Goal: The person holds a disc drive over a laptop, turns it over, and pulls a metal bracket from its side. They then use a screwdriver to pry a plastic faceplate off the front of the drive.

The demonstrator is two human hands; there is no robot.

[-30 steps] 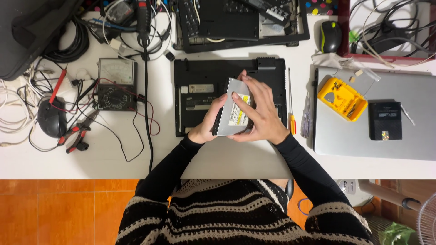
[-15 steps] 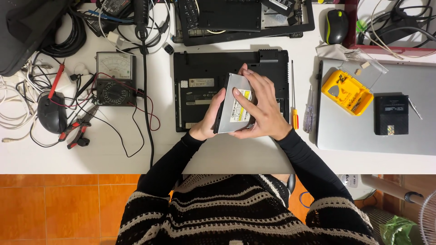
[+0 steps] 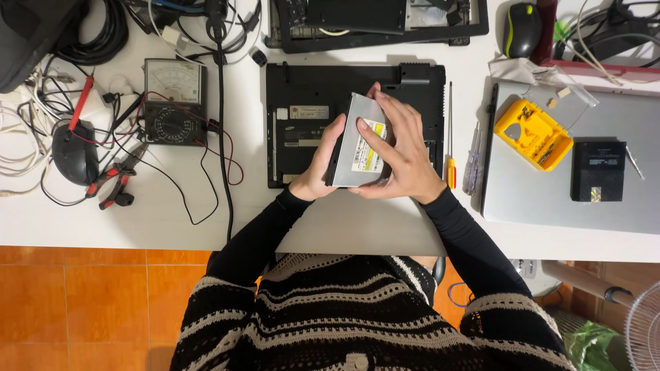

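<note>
One silver optical drive (image 3: 359, 144), centre frame, gripped by left hand (image 3: 322, 168) and right hand (image 3: 402, 152); underside hidden. One black laptop base (image 3: 309, 89) beneath, partly covered.

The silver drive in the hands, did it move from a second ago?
Hardly. The silver drive sits over the same right part of the black laptop, between the left hand and right hand; only the camera shifted.

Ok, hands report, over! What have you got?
Left hand and right hand both gripping the silver drive. Held above the black laptop base. Nothing blocking it.
</note>
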